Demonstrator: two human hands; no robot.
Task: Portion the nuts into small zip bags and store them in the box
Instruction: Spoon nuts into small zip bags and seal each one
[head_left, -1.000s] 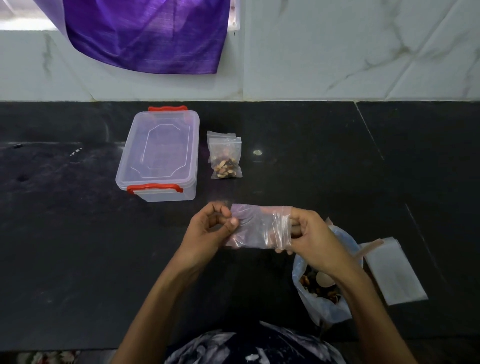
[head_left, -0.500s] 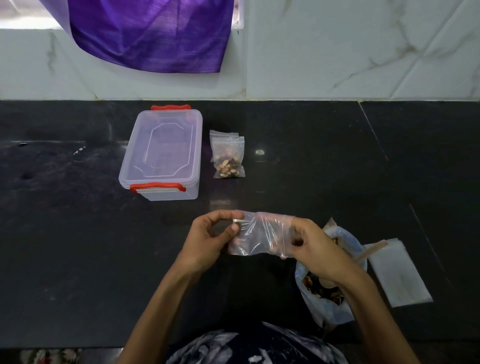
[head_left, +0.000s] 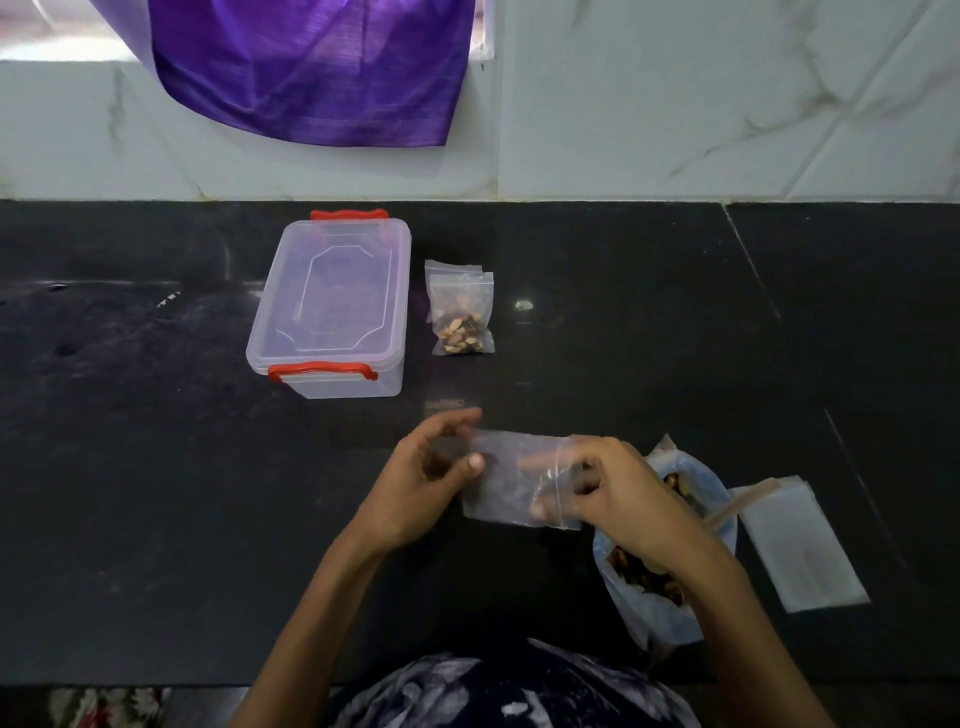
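Holding the small clear plastic zip bag (head_left: 514, 483) flat again at lower centre, my left hand (head_left: 426, 483) pinches its bottom while my right fingers (head_left: 582, 480) now grip inside its mouth, opening it for nuts.

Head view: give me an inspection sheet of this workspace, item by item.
Surface: black stone counter, a pale spot near the filled bag.
Job's things: clear box, lid on, red latches; filled zip bag of nuts lying right of it; empty zip bag held above the counter; big nut bag open at right; stack of empty bags beside it.
Clutter: nothing seen.
Grippers: left hand pinches the empty bag's left end; right hand has fingers at its mouth.
Cables: nothing seen.
Surroundings: marble tile wall, purple cloth hanging.
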